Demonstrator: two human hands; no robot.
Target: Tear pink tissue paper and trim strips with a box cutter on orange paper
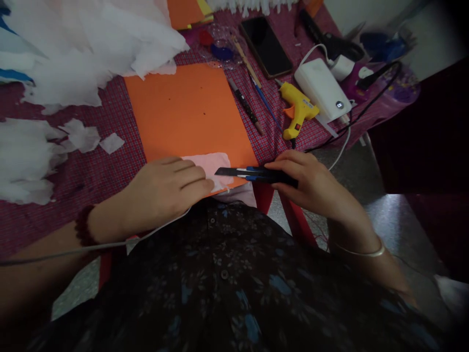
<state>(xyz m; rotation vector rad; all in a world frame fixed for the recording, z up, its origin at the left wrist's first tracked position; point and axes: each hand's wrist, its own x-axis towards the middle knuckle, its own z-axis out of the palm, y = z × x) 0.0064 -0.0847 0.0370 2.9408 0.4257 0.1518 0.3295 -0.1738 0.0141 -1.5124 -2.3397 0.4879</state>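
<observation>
My right hand (306, 178) grips a black-and-blue box cutter (252, 173). Its dark blade is extended and points left, over a small pale pink piece of paper or tissue (216, 164). This piece lies on the near edge of an orange sheet (186, 115). My left hand (172, 183) rests on the left part of the pink piece, fingers lying side by side over it, so that part is hidden. Whether the blade touches the pink piece I cannot tell.
Beyond the sheet lie a marker-like pen (246, 106), a yellow glue gun (298, 108), a white power bank (322, 90) with cables and a phone (266, 46). White tissue (88, 44) is heaped at left. A thin cable (161, 227) runs across my left wrist.
</observation>
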